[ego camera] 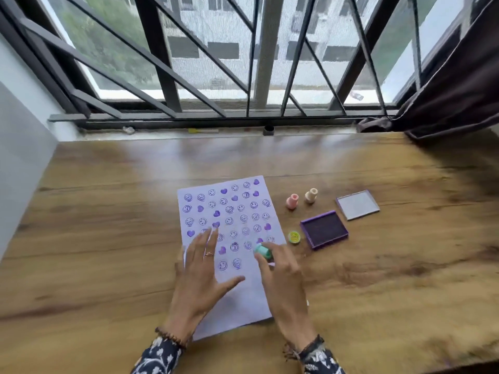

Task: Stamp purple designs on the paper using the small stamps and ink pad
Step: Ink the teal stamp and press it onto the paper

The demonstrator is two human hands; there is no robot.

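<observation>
Paper (251, 298) pinned by left hand (199, 276); ink pad (324, 230) beside.

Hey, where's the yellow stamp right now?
The yellow stamp stands on the wooden table in the head view, right of the paper, between its right edge and the open purple ink pad.

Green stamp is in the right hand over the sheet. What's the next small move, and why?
Probably press the green stamp down onto bare paper just below the last prints. The right hand grips it above the sheet, and the left hand lies flat, steadying the page.
</observation>
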